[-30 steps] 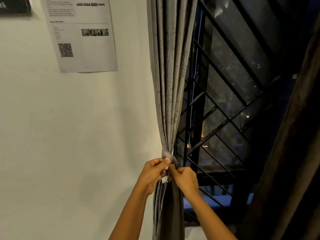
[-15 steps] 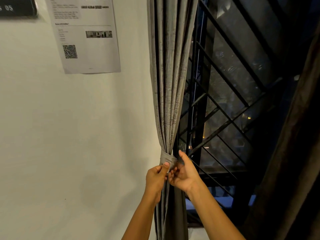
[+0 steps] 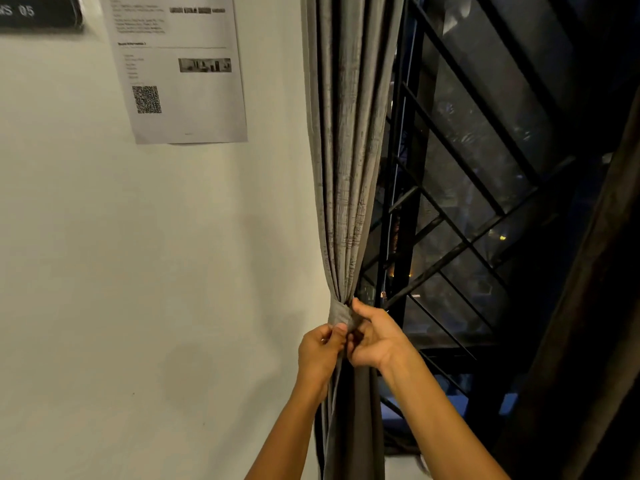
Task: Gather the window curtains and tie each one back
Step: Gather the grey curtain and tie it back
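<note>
- Pale wall (image 3: 138,271): fills the left half of the view, plain and matt.
- Window (image 3: 460,161): dark glass to the right of the wall, with a black metal grille (image 3: 446,216) of upright and slanting bars across it. A few small lights show through the glass.
- Dark curtain (image 3: 595,323): runs down the right edge as a brownish, slanting mass. How it is fastened cannot be told.
- Grey curtain (image 3: 346,150): hangs at the window's left edge, just beside the wall. It is gathered into narrow upright folds that pinch to a waist low in the view, then falls straight again below.
- Paper sheet (image 3: 207,105): stuck flat on the wall at upper left, well apart from the curtain. It carries printed lines too small to read, a small photo and a QR code (image 3: 147,99).
- Right hand (image 3: 379,341): set against the right side of the waist. The thumb points up along the fabric and the fingers are curled in, gripping the tie band.
- Left hand (image 3: 320,351): just below and left of the waist, touching the right hand. Thumb and forefinger are curled and pinch the band's lower edge.
- Black sign (image 3: 38,12): top left corner, cut off by the frame, pale characters partly legible.
- Tie band (image 3: 338,315): grey strip wrapped round the curtain's waist, between the two hands.
</note>
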`<state>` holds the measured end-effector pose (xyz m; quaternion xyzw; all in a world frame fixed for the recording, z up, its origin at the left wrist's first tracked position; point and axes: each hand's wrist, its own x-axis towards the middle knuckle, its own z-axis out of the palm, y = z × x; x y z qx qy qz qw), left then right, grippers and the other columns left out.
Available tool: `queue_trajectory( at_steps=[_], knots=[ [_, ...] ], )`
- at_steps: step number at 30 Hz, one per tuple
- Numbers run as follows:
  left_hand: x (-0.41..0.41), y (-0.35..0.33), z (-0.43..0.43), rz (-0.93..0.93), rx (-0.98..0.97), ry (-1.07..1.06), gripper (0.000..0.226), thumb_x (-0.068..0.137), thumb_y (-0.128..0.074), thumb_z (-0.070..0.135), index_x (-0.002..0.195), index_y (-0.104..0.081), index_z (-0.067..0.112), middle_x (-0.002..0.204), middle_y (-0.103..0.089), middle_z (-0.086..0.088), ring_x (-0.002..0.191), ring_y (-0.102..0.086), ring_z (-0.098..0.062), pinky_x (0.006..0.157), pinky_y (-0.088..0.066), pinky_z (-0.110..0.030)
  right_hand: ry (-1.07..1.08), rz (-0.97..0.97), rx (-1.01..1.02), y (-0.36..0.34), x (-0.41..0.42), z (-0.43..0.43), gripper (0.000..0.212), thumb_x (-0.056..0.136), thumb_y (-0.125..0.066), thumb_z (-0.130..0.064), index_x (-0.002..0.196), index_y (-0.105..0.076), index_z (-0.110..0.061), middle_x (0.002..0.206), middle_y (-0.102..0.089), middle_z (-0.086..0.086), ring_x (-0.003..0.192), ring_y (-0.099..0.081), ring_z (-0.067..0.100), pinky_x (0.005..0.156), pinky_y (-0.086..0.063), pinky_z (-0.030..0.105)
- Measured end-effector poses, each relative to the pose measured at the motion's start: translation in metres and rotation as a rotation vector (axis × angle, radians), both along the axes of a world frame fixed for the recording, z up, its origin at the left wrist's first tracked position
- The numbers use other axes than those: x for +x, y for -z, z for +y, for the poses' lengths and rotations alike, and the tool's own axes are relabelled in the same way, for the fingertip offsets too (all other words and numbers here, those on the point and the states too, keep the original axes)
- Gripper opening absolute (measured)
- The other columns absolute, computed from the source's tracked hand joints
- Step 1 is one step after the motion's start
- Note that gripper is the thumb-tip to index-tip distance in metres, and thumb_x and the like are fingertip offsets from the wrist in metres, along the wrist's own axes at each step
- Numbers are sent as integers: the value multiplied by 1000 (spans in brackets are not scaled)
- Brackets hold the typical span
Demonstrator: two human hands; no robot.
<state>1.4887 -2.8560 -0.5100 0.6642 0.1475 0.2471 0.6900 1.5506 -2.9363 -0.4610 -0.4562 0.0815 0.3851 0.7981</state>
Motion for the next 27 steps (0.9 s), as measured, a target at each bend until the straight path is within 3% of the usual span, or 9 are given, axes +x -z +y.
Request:
queue_trajectory(
  at_steps=[4, 8, 12, 15, 18, 21, 24, 27],
  knots=[
    [2, -3, 0, 23, -10, 14, 26, 94, -56, 25, 84, -72, 8, 76, -71, -12, 67, -64, -18, 73, -54, -37, -40, 10, 23, 0, -2, 3, 38, 74, -75, -43, 82, -66, -7, 81, -56, 6, 73, -50, 17, 62, -42, 29],
    [3, -1, 0, 65, 41, 17, 22, 96, -52, 24, 86, -71, 20, 80, -74, -5, 75, -68, -21, 76, -55, -37, -66, 51, 171, 12, 4, 7, 38, 64, -79, -37, 87, -69, -9, 83, -66, 9, 81, -62, 23, 84, -51, 34],
    [3, -5, 1, 57, -27, 49, 18, 95, -54, 22, 94, -72, 21, 85, -74, -3, 77, -69, -15, 71, -56, -27, -89, -32, 346, 19, 16, 11, 54, 42, -92, -33, 78, -56, -18, 79, -49, 3, 74, -53, 18, 86, -46, 28],
    [5, -7, 3, 71, -57, 37, 17, 93, -58, 24, 89, -72, 15, 76, -71, -2, 67, -63, -12, 64, -52, -24, -106, -54, 351, 21, 15, 7, 35, 66, -78, -43, 76, -58, -16, 79, -50, 5, 76, -52, 19, 89, -41, 32],
    [1, -10, 2, 58, -15, -103, 17, 86, -68, 26, 90, -65, 10, 76, -68, -4, 58, -62, -6, 58, -51, -19, -75, 4, 299, 18, 15, 3, 40, 80, -61, -49, 87, -67, -10, 83, -61, 9, 84, -58, 24, 89, -43, 37],
    [-8, -18, -3, -84, 108, -220, 20, 85, -69, 20, 97, -56, 11, 83, -62, 0, 63, -61, 7, 52, -46, -8, -66, -10, 298, 20, 16, 1, 48, 70, -66, -49, 100, -66, -12, 91, -64, 7, 96, -58, 23, 98, -36, 27],
    [-9, -31, -5, -188, 339, -225, 13, 85, -68, 22, 96, -62, 17, 86, -65, 7, 76, -62, 4, 62, -49, -10, -118, -37, 264, 20, 14, -1, 72, 67, -69, -58, 122, -63, -11, 125, -61, 10, 127, -48, 26, 113, -22, 38],
    [0, -37, 0, -180, 522, -191, 17, 83, -70, 24, 99, -66, 23, 94, -65, 10, 85, -62, -1, 72, -52, -14, -153, -28, 255, 17, 12, -2, 69, 65, -69, -59, 117, -66, -13, 119, -65, 8, 126, -49, 23, 112, -23, 40]
  ],
)
